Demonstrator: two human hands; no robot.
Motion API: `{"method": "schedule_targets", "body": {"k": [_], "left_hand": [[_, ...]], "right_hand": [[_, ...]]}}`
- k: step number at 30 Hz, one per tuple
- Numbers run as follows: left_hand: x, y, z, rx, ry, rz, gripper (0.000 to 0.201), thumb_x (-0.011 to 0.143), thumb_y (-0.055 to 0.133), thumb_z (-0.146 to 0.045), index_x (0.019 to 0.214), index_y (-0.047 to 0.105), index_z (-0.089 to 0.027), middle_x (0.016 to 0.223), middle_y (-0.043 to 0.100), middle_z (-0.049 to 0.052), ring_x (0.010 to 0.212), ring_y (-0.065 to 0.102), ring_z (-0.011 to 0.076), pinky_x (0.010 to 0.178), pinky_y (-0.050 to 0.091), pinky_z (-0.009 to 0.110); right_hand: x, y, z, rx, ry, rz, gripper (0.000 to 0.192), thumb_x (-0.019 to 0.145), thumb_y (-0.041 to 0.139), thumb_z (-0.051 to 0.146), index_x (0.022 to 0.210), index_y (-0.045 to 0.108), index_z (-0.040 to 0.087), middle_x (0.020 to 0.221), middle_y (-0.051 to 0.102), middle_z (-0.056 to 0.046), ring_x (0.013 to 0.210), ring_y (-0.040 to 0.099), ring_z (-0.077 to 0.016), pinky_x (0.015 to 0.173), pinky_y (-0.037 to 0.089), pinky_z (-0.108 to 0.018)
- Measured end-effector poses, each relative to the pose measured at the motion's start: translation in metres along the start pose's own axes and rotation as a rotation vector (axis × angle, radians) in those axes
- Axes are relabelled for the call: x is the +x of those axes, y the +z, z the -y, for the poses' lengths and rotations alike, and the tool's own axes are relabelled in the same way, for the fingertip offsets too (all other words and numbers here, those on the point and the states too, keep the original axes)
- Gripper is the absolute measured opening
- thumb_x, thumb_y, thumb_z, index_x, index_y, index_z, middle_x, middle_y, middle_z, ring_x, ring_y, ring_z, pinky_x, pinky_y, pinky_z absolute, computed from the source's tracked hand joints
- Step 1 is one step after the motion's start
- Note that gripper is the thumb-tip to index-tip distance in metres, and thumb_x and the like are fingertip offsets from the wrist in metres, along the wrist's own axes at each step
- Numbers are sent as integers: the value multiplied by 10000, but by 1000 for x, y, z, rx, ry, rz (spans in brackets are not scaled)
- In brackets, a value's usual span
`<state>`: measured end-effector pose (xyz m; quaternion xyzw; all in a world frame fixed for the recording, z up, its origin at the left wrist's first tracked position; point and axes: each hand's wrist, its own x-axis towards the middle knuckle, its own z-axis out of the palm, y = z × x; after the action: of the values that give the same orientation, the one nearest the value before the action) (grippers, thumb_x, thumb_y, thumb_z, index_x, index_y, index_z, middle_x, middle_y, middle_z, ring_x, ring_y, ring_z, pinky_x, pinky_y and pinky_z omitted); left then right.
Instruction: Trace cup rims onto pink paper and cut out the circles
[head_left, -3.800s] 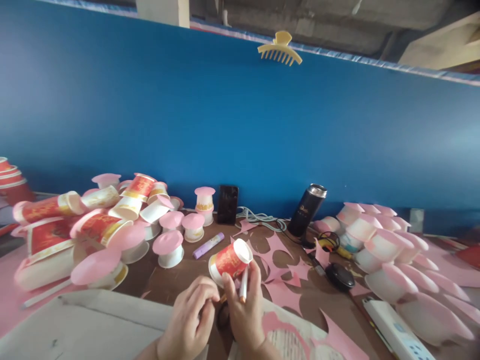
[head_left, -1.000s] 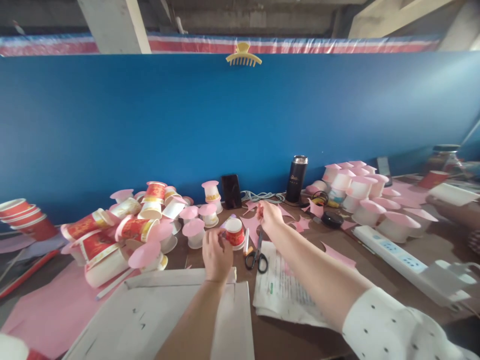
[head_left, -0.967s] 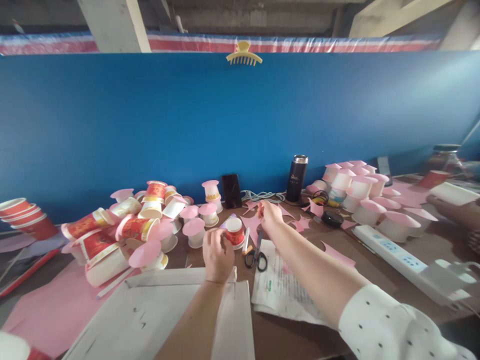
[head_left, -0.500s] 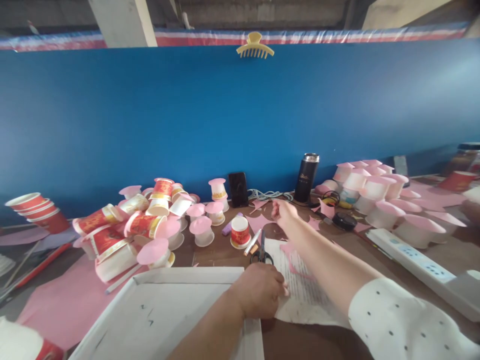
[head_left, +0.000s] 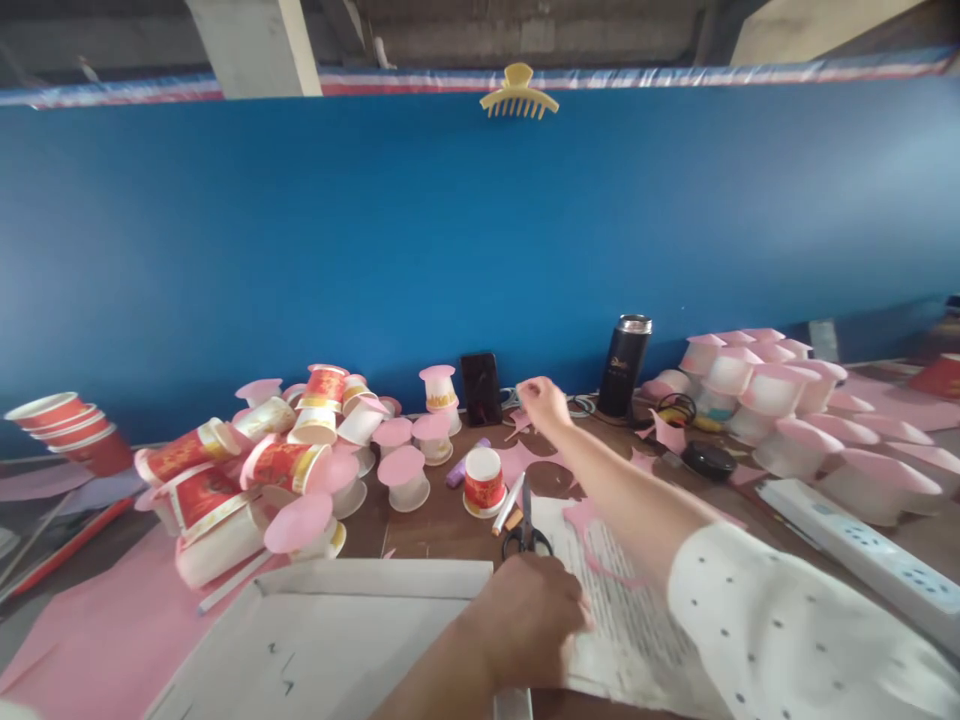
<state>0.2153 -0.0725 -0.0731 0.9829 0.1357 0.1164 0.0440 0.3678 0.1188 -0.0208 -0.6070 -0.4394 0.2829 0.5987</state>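
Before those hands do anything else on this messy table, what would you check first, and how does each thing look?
1. Right hand reaches far across, fingers pinched near a pink paper scrap: whether it grips anything, cannot tell.
2. Left hand lies on the printed paper: ok.
3. Scissors lie beside the left hand, blades pointing away: ok.
4. Small red cup stands upside down, apart from both hands: ok.
5. Black flask upright, apart from the outstretched arm: ok.
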Motion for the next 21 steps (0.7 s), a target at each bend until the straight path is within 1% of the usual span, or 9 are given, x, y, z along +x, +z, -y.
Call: {"method": "schedule_targets", "body": {"k": [2,3,4,5,7,10,13,17,21], "left_hand": [[0,4,2,-27,1,0,39,685,595,-169,706,587,-201,734,640,1,747,583,157,669,436,273],[1,6,4,-34,12,8,35,698,590,-173,719,595,-200,745,645,9,749,586,159,669,440,273],[2,9,6,-42,29,16,43,711,587,-177,741,607,-200,764,653,19,758,591,164,669,445,274],[3,11,8,-51,49,21,62,722,585,-183,768,621,-203,791,664,29,773,598,169,671,450,276],[5,16,13,-66,82,23,87,745,581,-198,805,641,-219,838,679,36,805,606,175,671,458,277],[9,22,20,-65,95,38,95,768,574,-206,771,659,-250,830,684,37,785,607,178,610,455,283],[13,27,25,-67,112,62,152,757,574,-164,696,664,-270,803,683,39,742,602,174,553,439,286],[17,35,31,-74,143,90,242,741,565,-94,635,659,-290,787,690,19,707,593,148,540,439,263],[18,43,32,-62,117,85,278,780,526,-102,656,672,-304,794,699,17,688,594,156,530,447,273]], "right_hand": [[-8,25,-15,-44,-94,27,485,607,764,355,1033,611,178,978,635,-58,884,591,-200,841,458,-340],[-9,36,-22,-81,-144,41,653,573,787,378,1152,565,173,1114,595,-99,984,570,-232,907,426,-372],[-9,45,-28,-215,-231,45,808,585,774,436,1277,472,150,1225,527,-152,1076,533,-269,946,399,-405],[-8,54,-33,-336,-273,34,927,593,761,475,1359,374,125,1289,465,-195,1152,484,-306,973,370,-436],[-3,70,-40,-487,-336,31,1063,613,734,527,1436,209,105,1340,399,-227,1249,389,-348,1007,323,-468],[3,90,-44,-570,-387,31,1170,608,727,541,1465,64,101,1332,390,-225,1255,370,-359,1008,312,-467],[3,103,-44,-608,-372,-2,1223,594,738,529,1470,4,93,1304,401,-216,1219,404,-352,996,328,-439],[0,109,-43,-651,-328,-43,1245,591,749,507,1469,-16,64,1237,442,-222,1144,469,-361,956,367,-427],[-1,110,-46,-618,-271,-16,1194,628,724,487,1472,-38,119,1227,450,-205,1107,514,-351,901,409,-428]]}}
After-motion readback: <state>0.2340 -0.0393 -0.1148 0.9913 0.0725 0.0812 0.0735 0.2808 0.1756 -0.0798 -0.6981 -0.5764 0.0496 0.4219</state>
